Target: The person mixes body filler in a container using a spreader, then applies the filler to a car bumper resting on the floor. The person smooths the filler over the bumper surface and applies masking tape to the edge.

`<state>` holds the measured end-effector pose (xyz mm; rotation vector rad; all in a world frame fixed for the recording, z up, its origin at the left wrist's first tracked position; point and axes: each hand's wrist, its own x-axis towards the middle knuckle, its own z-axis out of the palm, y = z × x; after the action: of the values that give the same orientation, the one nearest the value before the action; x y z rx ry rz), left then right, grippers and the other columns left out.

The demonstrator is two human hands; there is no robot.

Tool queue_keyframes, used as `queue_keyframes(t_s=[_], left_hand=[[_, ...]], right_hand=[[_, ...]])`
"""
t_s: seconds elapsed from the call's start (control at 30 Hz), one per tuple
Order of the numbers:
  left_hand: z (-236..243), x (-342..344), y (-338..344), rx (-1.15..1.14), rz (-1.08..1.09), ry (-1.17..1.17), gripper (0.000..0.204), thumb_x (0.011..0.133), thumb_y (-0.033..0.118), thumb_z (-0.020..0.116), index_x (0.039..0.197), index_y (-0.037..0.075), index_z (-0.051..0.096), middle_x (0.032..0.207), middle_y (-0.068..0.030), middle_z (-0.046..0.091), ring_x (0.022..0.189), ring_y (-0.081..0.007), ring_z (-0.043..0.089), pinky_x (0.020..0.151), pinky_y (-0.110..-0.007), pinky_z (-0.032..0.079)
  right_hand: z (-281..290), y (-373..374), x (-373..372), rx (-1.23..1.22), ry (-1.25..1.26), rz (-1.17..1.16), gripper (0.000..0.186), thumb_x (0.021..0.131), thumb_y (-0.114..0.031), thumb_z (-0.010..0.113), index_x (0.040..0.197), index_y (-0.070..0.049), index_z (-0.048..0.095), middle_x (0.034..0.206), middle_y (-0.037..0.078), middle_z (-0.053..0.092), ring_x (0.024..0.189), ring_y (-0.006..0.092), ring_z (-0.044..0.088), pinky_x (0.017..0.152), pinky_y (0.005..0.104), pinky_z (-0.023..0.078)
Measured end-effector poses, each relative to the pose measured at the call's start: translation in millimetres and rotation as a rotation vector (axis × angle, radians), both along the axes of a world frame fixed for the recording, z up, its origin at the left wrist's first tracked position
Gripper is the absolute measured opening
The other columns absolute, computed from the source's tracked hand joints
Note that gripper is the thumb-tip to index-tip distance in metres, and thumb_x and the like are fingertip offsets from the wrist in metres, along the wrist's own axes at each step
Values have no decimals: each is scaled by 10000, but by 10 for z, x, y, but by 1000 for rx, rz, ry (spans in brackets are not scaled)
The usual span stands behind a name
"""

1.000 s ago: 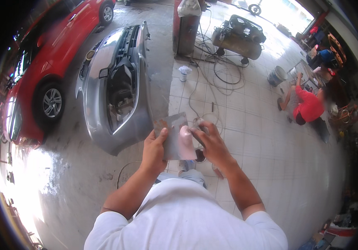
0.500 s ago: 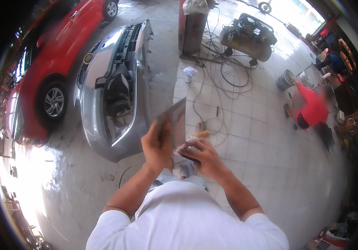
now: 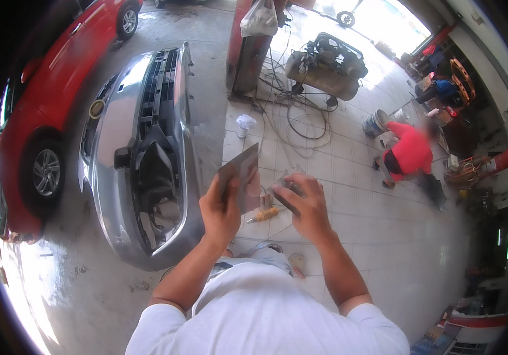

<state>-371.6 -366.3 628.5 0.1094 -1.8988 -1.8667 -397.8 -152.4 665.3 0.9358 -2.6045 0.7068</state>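
Red paint marks the car (image 3: 65,89), at ten o'clock from the plate. Between nine and ten, nearer, comes a grey bumper (image 3: 107,168).

The left hand (image 3: 219,214) is closed round the near left edge of the flat plate (image 3: 236,171), thumb over its face, fingers mostly hidden behind. The plate is up in the air in front of the person, tilted, with pink paste (image 3: 253,188) on its right part. Bringing it nearer level would give the paste less chance to slide, and holding only the edge would spare the thumb.

At five o'clock, beyond and below the plate, a yellow tool (image 3: 264,214) lies on the floor; better not to drip on it.

Between three and four, apart from the plate, the right hand (image 3: 310,204) is half curled, pinching a dark scraper (image 3: 285,198) between thumb and fingers. Something pale at its fingertips is too blurred to name. A low blade and light, even strokes towards the plate's middle should gather the paste without losing it over the rim.

Well apart, near half past two, is a co-worker (image 3: 411,151) in red.
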Motion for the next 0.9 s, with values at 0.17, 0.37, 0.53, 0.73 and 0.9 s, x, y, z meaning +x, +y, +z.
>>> queue_keyframes(t_s=[0.17, 0.37, 0.53, 0.73, 0.9], left_hand=[[199, -245, -240, -179, -28, 91, 209, 1063, 59, 598, 1247, -6, 670, 870, -160, 733, 779, -160, 688, 715, -304, 547], [339, -260, -377, -255, -149, 200, 239, 1068, 65, 595, 1279, -17, 672, 875, -164, 722, 804, -82, 610, 738, -300, 548], [386, -329, -550, -155, -61, 122, 254, 1078, 96, 608, 1297, -19, 667, 955, -121, 750, 889, -78, 635, 765, -261, 530], [223, -487, -598, 571, 71, 106, 305, 1087, 171, 616, 1321, -25, 625, 1106, -115, 731, 963, -159, 692, 840, -304, 548], [230, -365, -363, 866, -134, -225, 358, 1091, 208, 622, 1367, -17, 587, 1257, -98, 681, 1094, -169, 657, 910, -312, 542]], right_hand=[[-130, -374, 147, 49, -69, 145, 648, 630, 109, 700, 1191, -199, 802, 1235, 108, 621, 1263, 351, 574, 1073, 496, 438], [324, -563, -157, -35, 115, 52, 641, 634, 135, 689, 1176, -186, 806, 1227, 90, 629, 1250, 352, 576, 1069, 499, 456], [8, -595, -263, 82, -54, 194, 684, 675, 39, 798, 1295, -248, 767, 1292, 42, 592, 1302, 304, 546, 1108, 523, 429], [251, -818, -170, -456, 11, 498, 896, 608, 114, 804, 1409, -242, 618, 1350, 103, 520, 1306, 349, 532, 1082, 545, 467], [-104, -319, -749, 11, 17, 153, 822, 645, 144, 767, 1367, -228, 643, 1336, 90, 543, 1291, 342, 546, 1067, 504, 480]])
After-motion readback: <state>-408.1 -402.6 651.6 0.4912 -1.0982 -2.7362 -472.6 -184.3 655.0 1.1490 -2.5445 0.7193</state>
